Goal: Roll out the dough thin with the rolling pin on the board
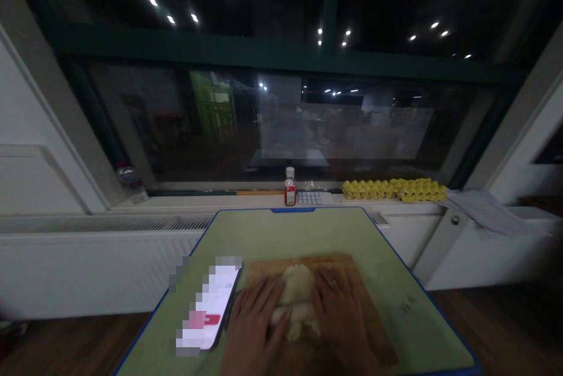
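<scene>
A pale lump of dough [299, 283] lies on a wooden board [373, 329], uneven and folded near its front. My left hand [255, 320] rests against its left side, fingers stretched forward and thumb reaching over the dough. On the opposite side, my right hand [341, 314] lies with its fingers extended and touching the dough. Both hands are open, with the dough between them. Their undersides are hidden, and the right thumb cannot be made out.
A lit phone [215, 305] lies left of the board on a green folding table [281, 232] with blue edging. Along the windowsill stand a small red-labelled bottle [290, 188], yellow egg cartons [393, 189] and a clear plastic bottle [132, 182]. Papers [490, 212] lie at right. A radiator [97, 270] is behind.
</scene>
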Action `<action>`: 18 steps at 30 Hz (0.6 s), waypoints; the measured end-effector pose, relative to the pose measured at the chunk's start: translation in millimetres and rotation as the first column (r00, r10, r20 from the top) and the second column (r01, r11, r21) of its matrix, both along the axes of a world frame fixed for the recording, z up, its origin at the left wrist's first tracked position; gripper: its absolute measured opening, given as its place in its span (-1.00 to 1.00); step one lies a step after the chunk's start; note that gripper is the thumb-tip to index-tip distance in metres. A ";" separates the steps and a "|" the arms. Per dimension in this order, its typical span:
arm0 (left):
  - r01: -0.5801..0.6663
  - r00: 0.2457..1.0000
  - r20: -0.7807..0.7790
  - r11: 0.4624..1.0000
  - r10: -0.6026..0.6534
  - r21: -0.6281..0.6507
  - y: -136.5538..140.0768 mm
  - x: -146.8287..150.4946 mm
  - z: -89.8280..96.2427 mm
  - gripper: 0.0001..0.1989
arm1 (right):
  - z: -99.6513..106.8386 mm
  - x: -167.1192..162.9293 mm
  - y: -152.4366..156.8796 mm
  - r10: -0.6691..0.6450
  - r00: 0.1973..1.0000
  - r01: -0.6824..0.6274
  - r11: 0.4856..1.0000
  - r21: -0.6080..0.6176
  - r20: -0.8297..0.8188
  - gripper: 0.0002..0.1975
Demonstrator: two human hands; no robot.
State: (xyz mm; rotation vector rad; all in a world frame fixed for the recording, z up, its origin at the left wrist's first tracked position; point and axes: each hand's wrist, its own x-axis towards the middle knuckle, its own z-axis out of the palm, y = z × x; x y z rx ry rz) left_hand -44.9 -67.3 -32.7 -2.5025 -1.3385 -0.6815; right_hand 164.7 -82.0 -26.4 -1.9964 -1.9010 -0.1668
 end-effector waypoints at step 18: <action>-0.033 0.999 0.041 0.997 0.036 -0.063 2.1 4.2 5.7 -0.55 | 0.1 -0.5 1.0 0.026 1.000 -0.027 0.998 0.057 0.007 -0.61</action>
